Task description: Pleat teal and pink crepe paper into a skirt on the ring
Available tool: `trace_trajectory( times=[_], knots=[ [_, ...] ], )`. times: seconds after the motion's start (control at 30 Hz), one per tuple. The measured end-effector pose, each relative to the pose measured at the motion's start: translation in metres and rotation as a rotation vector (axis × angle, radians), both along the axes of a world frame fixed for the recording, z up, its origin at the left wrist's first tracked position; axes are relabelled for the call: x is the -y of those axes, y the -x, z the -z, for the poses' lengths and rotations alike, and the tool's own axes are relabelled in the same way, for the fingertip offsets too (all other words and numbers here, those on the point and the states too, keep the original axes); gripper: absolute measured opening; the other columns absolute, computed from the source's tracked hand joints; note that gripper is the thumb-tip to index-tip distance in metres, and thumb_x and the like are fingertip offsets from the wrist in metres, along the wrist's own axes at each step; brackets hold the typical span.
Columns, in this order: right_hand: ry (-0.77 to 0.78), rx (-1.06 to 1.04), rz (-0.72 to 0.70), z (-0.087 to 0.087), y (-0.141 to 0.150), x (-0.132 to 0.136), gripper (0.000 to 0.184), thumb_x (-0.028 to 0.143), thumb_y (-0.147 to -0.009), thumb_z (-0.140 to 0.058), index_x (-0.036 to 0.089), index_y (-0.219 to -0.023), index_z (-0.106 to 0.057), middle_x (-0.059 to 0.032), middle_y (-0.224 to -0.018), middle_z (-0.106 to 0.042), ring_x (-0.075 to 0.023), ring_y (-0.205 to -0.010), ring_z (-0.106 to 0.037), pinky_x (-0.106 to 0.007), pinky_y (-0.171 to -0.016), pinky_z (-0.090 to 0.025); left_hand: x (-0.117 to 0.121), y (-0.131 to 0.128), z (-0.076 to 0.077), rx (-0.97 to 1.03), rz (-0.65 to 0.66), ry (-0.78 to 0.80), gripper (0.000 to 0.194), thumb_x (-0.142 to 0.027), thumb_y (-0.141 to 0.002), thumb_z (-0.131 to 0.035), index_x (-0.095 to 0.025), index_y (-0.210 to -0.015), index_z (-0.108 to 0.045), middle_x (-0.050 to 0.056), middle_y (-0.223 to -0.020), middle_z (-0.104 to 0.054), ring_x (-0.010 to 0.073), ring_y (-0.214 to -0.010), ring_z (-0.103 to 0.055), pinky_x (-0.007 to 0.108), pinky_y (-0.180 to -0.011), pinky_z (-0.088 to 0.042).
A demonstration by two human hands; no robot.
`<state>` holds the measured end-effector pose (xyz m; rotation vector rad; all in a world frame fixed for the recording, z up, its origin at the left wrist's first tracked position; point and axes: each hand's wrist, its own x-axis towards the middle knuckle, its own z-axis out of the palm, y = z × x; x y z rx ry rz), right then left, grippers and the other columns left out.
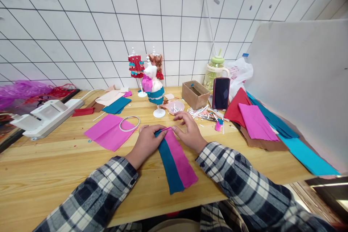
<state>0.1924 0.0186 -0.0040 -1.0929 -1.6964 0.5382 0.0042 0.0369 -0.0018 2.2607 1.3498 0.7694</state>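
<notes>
A two-coloured strip of crepe paper point(178, 159), teal along its left and magenta along its right, hangs toward me over the wooden table. My left hand point(148, 141) pinches its far edge between thumb and fingers, where a narrow magenta fold shows. Against the right end of that edge rests the thumb of my right hand point(190, 132); its other fingers are bent and apart from the thumb. Left of my left hand, a white ring point(129, 117) overlaps a magenta paper sheet point(107, 130). Beyond my hands stands a small dress form point(154, 92) in white, teal and magenta.
Two more dress forms, one in red point(136, 66), stand behind. A pink bowl point(175, 107), a cardboard box point(195, 94), paper scraps, a phone point(220, 93) and a green-lidded jug point(216, 70) are further back. Folded crepe papers point(258, 121) lie right; a power strip point(51, 117) lies left.
</notes>
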Motion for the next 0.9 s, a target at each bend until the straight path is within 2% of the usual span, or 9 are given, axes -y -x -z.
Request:
trace_trajectory(
  times=[0.07,0.13,0.3,0.53,0.73,0.9],
  knots=[
    [0.062,-0.053,-0.059,0.001,0.001,-0.001,0.007,0.026,-0.083,-0.062,0.020,-0.085,-0.063,-0.0083,-0.114,-0.059,-0.0208,-0.112,-0.054,-0.034,-0.090,-0.045,-0.002,0.000,0.001,0.099,-0.013,0.081,0.028,-0.040,-0.086,-0.054,-0.021,-0.097,-0.072,0.004,-0.100,-0.076,0.0229,-0.092,-0.068,0.036,-0.086,-0.049],
    [0.117,-0.062,-0.087,0.003,0.003,-0.002,0.008,0.025,-0.082,-0.063,0.019,-0.077,-0.064,-0.0076,-0.109,-0.060,-0.0201,-0.110,-0.056,-0.036,-0.096,-0.043,-0.003,0.000,0.002,0.156,-0.014,0.124,0.028,-0.039,-0.085,-0.056,-0.020,-0.097,-0.072,0.004,-0.100,-0.076,0.0231,-0.092,-0.068,0.033,-0.083,-0.051],
    [0.193,-0.073,-0.055,0.009,0.006,-0.005,0.005,0.022,-0.080,-0.064,0.019,-0.079,-0.068,-0.0067,-0.107,-0.062,-0.0188,-0.104,-0.058,-0.035,-0.092,-0.044,-0.001,-0.002,0.002,0.179,0.025,0.155,0.026,-0.038,-0.085,-0.056,-0.021,-0.095,-0.073,0.003,-0.097,-0.076,0.0228,-0.090,-0.069,0.032,-0.082,-0.052],
    [0.160,-0.054,-0.011,0.011,0.006,-0.007,0.003,0.020,-0.078,-0.064,0.018,-0.079,-0.067,-0.0057,-0.096,-0.065,-0.0159,-0.085,-0.059,-0.029,-0.074,-0.048,-0.001,-0.001,0.006,0.190,0.051,0.142,0.026,-0.037,-0.086,-0.057,-0.021,-0.098,-0.074,0.003,-0.099,-0.076,0.0218,-0.091,-0.069,0.031,-0.084,-0.052],
    [0.133,-0.009,0.036,0.009,0.007,-0.005,0.004,0.021,-0.078,-0.063,0.018,-0.079,-0.066,-0.0023,-0.082,-0.062,-0.0138,-0.071,-0.055,-0.026,-0.066,-0.046,-0.001,-0.002,0.005,0.169,0.040,0.036,0.027,-0.044,-0.084,-0.060,-0.023,-0.091,-0.075,0.004,-0.096,-0.076,0.0230,-0.094,-0.068,0.035,-0.087,-0.051],
    [0.127,0.028,0.063,0.006,0.009,-0.002,0.005,0.023,-0.078,-0.064,0.018,-0.076,-0.065,-0.0006,-0.077,-0.059,-0.0122,-0.065,-0.052,-0.025,-0.062,-0.043,-0.002,-0.003,0.002,0.204,0.101,-0.049,0.022,-0.038,-0.085,-0.059,-0.022,-0.082,-0.074,0.005,-0.089,-0.075,0.0208,-0.087,-0.068,0.034,-0.083,-0.051]
  ],
)
